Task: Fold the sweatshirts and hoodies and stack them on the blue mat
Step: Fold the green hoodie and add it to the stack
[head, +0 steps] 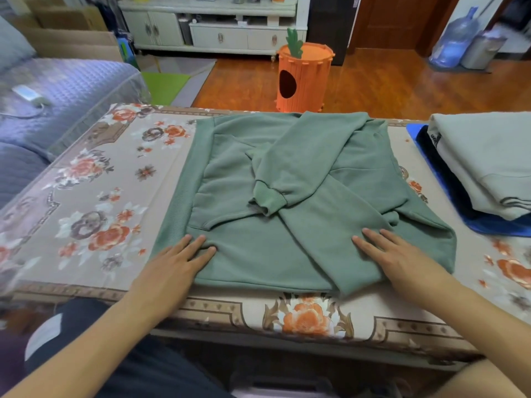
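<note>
Two flat hands on the green hoodie (301,196): left hand (175,262) pressed down near its hem corner, fingers straight and together; right hand (402,254) pressed, fingers spread, on the near sleeve folded across the body. Hoodie spread mid-table on the floral tablecloth (94,196), both sleeves crossed over the chest, one ribbed cuff lying at the centre, waistband running along its left side. To the right, just beside it but apart, lay the blue mat (488,225), bearing a stack of folded garments (485,165), pale grey over dark. Wide bare cloth to the left of the hoodie; only a narrow strip between hoodie and mat, and a narrow strip along the near table edge. Beyond the far edge stood an orange carrot-shaped bin (304,79) on the wood floor, a blue-covered sofa (63,90) at far left, a water jug (457,38) at back right.
</note>
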